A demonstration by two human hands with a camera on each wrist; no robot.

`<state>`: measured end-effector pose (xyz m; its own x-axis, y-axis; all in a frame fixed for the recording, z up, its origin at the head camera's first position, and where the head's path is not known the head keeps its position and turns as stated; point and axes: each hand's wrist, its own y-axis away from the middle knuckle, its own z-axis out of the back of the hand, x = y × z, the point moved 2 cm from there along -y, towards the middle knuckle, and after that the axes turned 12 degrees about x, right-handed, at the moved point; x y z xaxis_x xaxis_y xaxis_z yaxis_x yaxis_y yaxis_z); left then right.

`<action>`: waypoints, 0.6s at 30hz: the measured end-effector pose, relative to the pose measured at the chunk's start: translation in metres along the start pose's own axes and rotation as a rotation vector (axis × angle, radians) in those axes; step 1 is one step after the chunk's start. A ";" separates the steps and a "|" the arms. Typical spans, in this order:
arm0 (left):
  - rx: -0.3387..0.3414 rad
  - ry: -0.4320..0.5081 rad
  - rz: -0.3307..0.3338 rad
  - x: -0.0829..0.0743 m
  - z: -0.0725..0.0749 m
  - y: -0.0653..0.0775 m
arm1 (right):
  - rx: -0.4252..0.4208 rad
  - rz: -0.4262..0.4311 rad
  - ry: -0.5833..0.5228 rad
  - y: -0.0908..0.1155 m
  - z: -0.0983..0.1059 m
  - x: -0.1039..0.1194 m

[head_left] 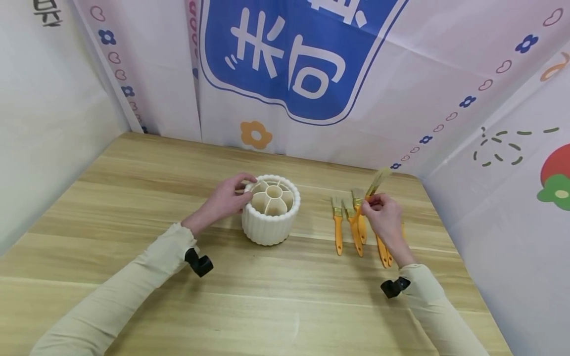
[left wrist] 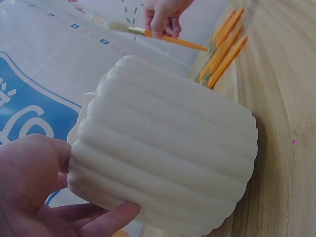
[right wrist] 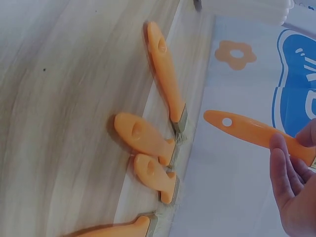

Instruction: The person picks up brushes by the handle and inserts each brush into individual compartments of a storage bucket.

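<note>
A round white brush holder [head_left: 269, 227] with ribbed sides stands upright on the table. Inside it, thin dividers form compartments around a central ring; I see no brush in them. My left hand [head_left: 227, 195] holds the holder's left rim, its thumb and fingers against the ribbed wall [left wrist: 163, 143] in the left wrist view. To the right, my right hand [head_left: 386, 217] pinches a paintbrush [right wrist: 242, 129] by its orange handle, raised above the table with the pale bristles [left wrist: 117, 26] pointing up and away. Below that hand lie several similar paintbrushes [head_left: 338, 232], some partly hidden by it.
The wooden table [head_left: 249, 306] meets a printed white curtain [head_left: 311, 138] at the back. White sheets [head_left: 498, 207] close off the left and right sides. A black camera mount sits on each sleeve cuff [head_left: 427, 284].
</note>
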<state>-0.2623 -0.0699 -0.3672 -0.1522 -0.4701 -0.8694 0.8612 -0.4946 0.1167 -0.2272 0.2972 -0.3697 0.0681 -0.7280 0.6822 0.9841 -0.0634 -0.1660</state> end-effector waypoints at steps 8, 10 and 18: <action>0.007 0.020 -0.002 -0.001 0.000 -0.001 | 0.011 -0.004 -0.008 0.001 -0.003 0.003; 0.004 0.018 -0.004 -0.001 0.000 0.000 | 0.016 -0.007 -0.009 0.001 -0.005 0.005; -0.001 0.013 -0.004 -0.001 0.000 0.002 | 0.049 0.008 -0.019 0.002 -0.010 0.012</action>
<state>-0.2606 -0.0708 -0.3660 -0.1492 -0.4583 -0.8762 0.8609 -0.4962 0.1129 -0.2264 0.2809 -0.3689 0.0784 -0.7152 0.6945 0.9903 -0.0240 -0.1365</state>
